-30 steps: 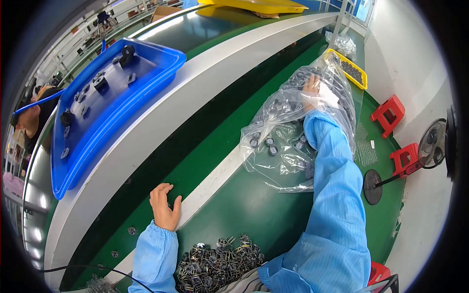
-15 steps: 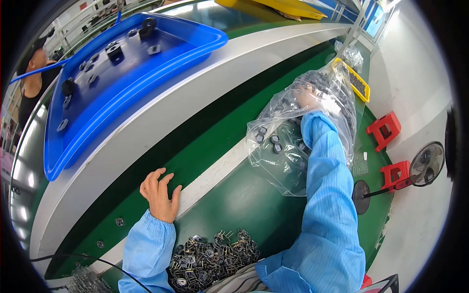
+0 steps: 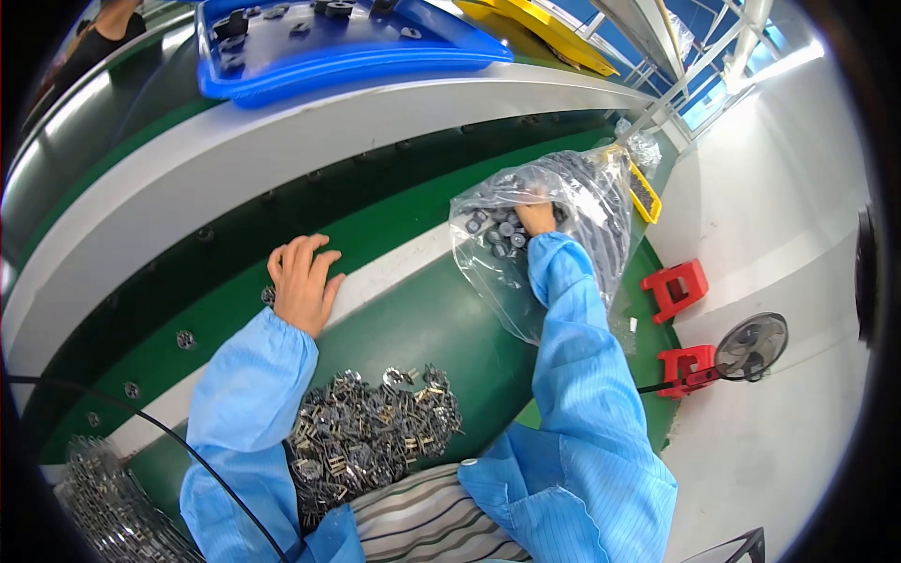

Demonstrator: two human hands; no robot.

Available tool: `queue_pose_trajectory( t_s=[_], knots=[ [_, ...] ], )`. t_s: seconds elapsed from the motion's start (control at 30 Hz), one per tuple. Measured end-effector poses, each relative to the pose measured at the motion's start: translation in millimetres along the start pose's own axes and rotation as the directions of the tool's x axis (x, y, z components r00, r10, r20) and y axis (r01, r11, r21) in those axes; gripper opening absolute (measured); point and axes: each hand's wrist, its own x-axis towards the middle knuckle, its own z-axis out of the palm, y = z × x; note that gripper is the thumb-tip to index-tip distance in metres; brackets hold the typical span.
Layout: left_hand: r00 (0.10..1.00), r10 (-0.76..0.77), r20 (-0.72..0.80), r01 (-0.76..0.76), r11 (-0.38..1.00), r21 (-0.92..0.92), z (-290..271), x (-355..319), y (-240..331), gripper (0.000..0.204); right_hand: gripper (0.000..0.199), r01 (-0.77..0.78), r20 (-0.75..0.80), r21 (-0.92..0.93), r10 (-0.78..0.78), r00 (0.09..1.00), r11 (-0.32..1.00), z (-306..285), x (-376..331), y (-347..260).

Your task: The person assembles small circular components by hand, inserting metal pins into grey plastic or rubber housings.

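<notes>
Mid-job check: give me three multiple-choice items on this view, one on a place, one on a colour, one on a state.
1. Where is the right hand?
A. inside the clear plastic bag
B. on the blue tray
C. on the fan

2. What colour are the two stools on the floor?
A. yellow
B. red
C. white

3. How is the left hand?
A. clenched round a cable
B. lifting the pile of metal parts
C. resting open on the green table

Answers: 1 A, the forearm runs into the bag's mouth among small dark parts. 2 B, both are plainly red. 3 C, the fingers lie spread and hold nothing.
</notes>
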Motion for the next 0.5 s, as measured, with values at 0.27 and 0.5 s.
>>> queue_pose_trajectory(
  t_s=[0.27, 0.5],
  knots=[
    [1.000, 0.001, 0.018, 0.000, 0.999, -0.051, 8.6, -8.2, -1.0, 0.039, 0.025, 0.036, -0.011, -0.051, -0.036, 0.999, 0.998, -31.8, -103.6, -95.8],
    [1.000, 0.020, 0.011, -0.020, 0.997, -0.068, 8.1, -0.1, 3.4, 0.036, 0.021, 0.194, -0.019, 0.056, -0.194, 0.981, 0.979, -46.7, -152.5, -134.6]
  ],
)
